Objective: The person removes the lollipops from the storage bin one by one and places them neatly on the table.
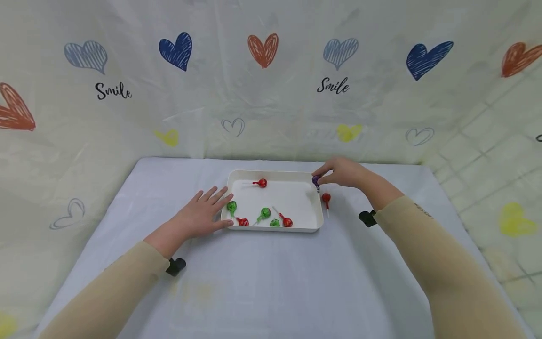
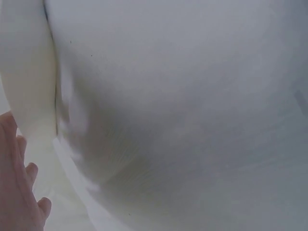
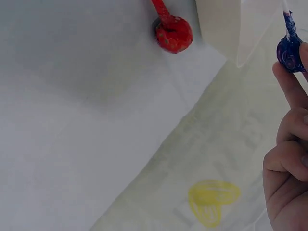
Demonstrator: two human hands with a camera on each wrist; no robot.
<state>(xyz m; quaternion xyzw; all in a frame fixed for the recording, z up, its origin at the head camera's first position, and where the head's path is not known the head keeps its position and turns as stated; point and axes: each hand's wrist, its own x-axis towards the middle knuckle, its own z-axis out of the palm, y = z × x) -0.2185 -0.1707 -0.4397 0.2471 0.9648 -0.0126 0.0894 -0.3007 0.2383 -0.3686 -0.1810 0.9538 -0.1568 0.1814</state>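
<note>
My right hand pinches a purple lollipop by its wrapped head at the right rim of a white tray. In the right wrist view the lollipop looks dark blue-purple, held between thumb and finger, its stick end pointing up in that picture. Just outside the tray's right side lies a red lollipop on the table. My left hand spreads its straight fingers at the tray's left edge, close to a green lollipop. Whether those fingers touch the rim, I cannot tell.
Inside the tray are several more lollipops, among them a red one at the back and a green one near the front. A white cloth covers the table. Behind it hangs a backdrop with printed hearts.
</note>
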